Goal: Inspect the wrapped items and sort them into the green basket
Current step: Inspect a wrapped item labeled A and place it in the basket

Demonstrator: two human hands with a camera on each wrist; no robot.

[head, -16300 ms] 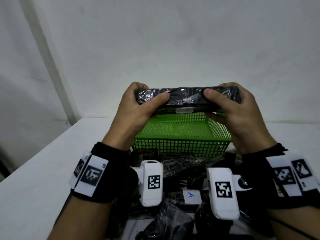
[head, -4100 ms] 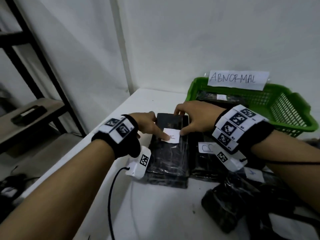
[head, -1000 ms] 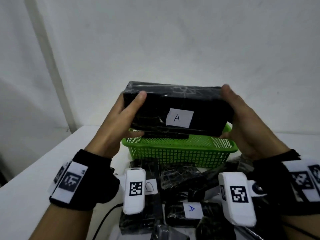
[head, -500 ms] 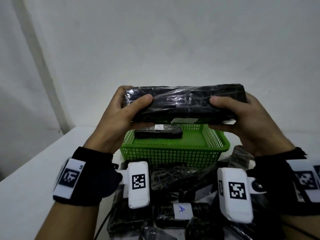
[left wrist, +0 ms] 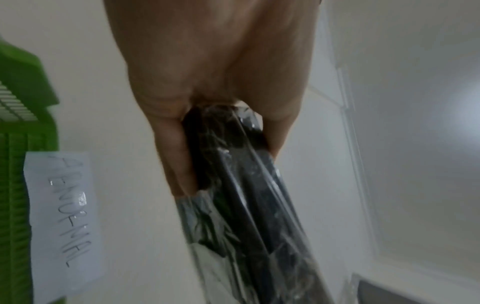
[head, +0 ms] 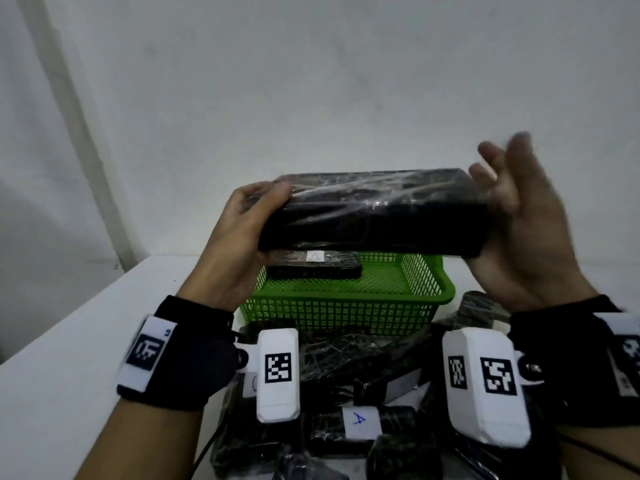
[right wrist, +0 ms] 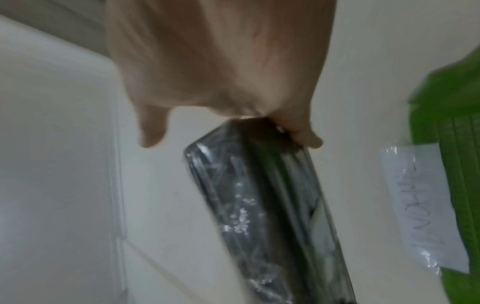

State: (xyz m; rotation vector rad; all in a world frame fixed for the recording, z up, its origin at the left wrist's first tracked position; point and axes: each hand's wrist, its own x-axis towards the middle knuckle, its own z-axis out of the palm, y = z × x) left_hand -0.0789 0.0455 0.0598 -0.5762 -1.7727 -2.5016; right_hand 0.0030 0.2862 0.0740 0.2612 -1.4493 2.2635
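A black box wrapped in clear film (head: 374,216) is held level above the green basket (head: 346,306). My left hand (head: 266,216) grips its left end, thumb on top; the left wrist view shows the fingers pinching the box (left wrist: 246,195). My right hand (head: 502,192) is blurred, its fingers spread and lifted off, with only the palm against the box's right end. In the right wrist view the box (right wrist: 259,205) touches the heel of that hand (right wrist: 221,61). One wrapped item labelled A (head: 313,268) lies in the basket.
A pile of several black wrapped items (head: 360,420), some with white labels, lies on the white table (head: 69,358) in front of the basket. A paper label reading ABNORMAL (left wrist: 64,222) hangs on the basket's wall. A white wall stands close behind.
The box has rolled so a broad face now turns toward me. My right hand has let go of its grip and spread its fingers. The left hand still holds the box.
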